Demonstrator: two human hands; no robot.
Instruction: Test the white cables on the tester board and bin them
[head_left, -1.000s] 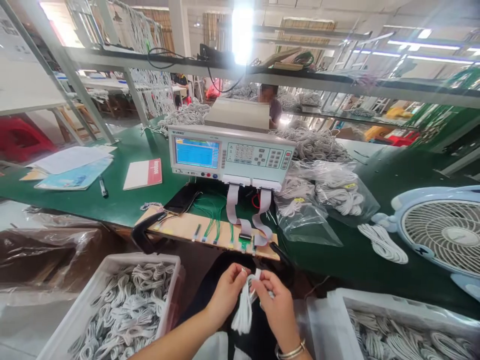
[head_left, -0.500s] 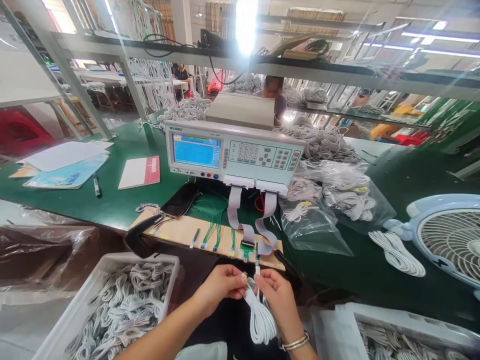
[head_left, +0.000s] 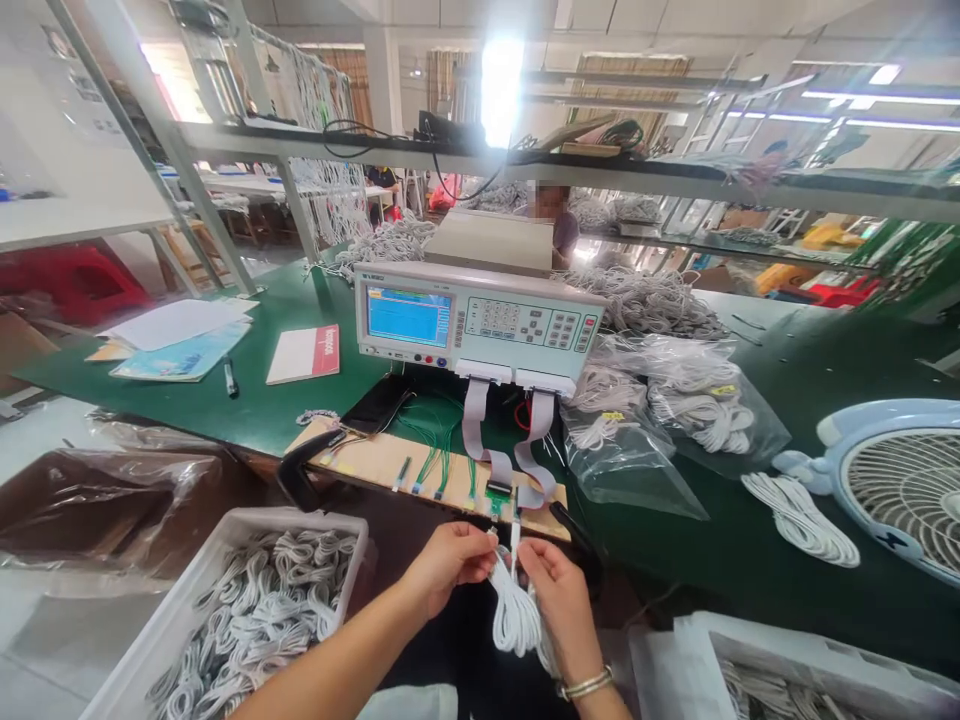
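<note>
A coiled white cable (head_left: 514, 615) hangs between my two hands at the front edge of a wooden strip (head_left: 379, 470). My left hand (head_left: 457, 562) pinches one end of it, with a small metal-tipped plug just below a green circuit board (head_left: 496, 503). The other end, a white plug (head_left: 515, 533), stands upright at a connector on the strip's edge. My right hand (head_left: 556, 590) has its fingers curled at this plug's right side, with cable strands along the palm. Flat grey ribbon cables (head_left: 477, 420) run from a bench tester (head_left: 480, 325) with a lit blue screen to the strip.
White bins of bundled cables stand at lower left (head_left: 358, 560) and lower right (head_left: 694, 640). Bagged cables (head_left: 712, 410), a loose cable bundle (head_left: 799, 520) and a fan (head_left: 900, 480) are on the right. Papers (head_left: 176, 340), a pen (head_left: 230, 377) and a notebook (head_left: 304, 355) lie left. A person (head_left: 559, 225) sits behind the tester.
The view has tilted up and turned slightly left. The coiled cable hangs a little higher in the picture. My hands keep nearly the same places at the two plugs.
</note>
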